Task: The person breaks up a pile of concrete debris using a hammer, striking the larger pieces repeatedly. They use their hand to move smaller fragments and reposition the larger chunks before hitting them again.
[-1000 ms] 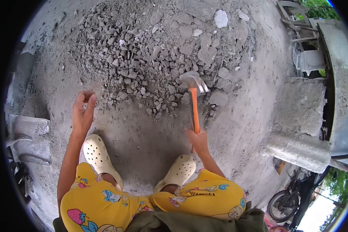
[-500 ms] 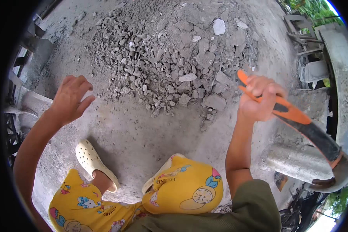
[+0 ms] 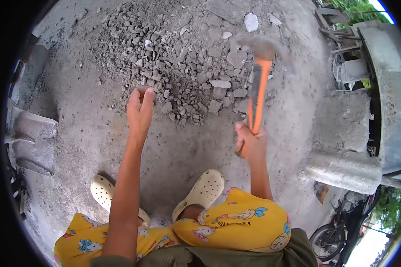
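My right hand [image 3: 253, 141] is wrapped round the lower end of the orange-and-black handle of a hammer [image 3: 260, 84]. The hammer points away from me, and its grey head is smeared by motion over the right part of the rubble. At the near edge of the grey rubble pile [image 3: 189, 66], my left hand [image 3: 140, 111] has its fingers curled in and the thumb close to them. Whatever lies between those fingertips, if anything, I cannot make out. Small stones lie just beyond them. A pale stone [image 3: 220, 83] lies between the two hands, farther out.
My feet in cream clogs [image 3: 202, 192] stand on the concrete floor [image 3: 165, 149]. A shovel blade [image 3: 34, 138] lies at the left. At the right are a concrete block [image 3: 343, 171], a chair [image 3: 354, 70] and a motorcycle [image 3: 329, 240].
My right hand has swung the hammer from the far right inward over the rubble. My left hand has moved right to the pile's near edge, its fingers more curled.
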Motion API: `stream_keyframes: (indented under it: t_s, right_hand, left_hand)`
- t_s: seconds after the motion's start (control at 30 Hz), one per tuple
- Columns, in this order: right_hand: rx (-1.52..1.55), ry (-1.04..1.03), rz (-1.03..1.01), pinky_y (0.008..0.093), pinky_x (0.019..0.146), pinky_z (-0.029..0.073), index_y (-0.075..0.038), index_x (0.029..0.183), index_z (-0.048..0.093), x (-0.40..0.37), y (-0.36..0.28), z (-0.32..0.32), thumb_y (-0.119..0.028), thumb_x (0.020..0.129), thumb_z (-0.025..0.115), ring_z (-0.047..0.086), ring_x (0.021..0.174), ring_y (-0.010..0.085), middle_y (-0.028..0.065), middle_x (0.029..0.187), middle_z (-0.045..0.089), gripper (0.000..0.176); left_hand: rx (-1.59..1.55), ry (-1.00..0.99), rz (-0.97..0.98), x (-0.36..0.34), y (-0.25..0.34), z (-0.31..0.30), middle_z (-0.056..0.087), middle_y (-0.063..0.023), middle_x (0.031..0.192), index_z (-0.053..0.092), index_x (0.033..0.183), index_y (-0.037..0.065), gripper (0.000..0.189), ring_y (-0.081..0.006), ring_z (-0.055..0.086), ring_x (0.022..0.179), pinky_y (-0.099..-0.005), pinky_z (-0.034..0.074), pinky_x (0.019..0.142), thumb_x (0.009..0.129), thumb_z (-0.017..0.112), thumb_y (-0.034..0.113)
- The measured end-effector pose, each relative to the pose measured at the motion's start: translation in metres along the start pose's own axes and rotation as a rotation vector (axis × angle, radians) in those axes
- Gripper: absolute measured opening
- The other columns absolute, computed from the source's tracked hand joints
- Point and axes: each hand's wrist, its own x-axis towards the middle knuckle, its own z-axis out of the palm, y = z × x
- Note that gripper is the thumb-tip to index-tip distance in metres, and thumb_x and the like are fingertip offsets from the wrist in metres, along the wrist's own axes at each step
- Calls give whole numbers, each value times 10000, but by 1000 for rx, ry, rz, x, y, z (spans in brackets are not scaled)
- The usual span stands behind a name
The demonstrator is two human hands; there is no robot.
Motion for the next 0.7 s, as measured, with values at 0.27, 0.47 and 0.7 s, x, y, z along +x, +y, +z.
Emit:
stream_keyframes:
  t_s: [0.27,0.47,0.7]
  right_hand:
    - [183,118,-736,276,485,400,-57,825,449,-23,20,-19,-24,819,464,422,463,114,36,555,430,38]
    - [-323,60,277,232,395,342,-39,762,550,-48,170,-38,-114,719,611,424,453,70,-14,571,477,106]
    - [-26,61,-80,234,421,371,-30,714,510,-13,39,-29,-111,761,611,437,436,76,10,514,475,138]
  left_hand:
    - [-180,221,-40,14,-51,-24,498,22,768,543,879,10,244,-53,408,685,-186,359,625,862,553,254]
    - [-134,241,-88,18,-40,-41,488,20,739,510,795,53,253,-52,382,690,-196,321,632,868,537,294]
    - [-148,233,-137,-4,-52,-28,464,27,741,530,863,21,224,-46,383,677,-185,332,610,877,525,244]
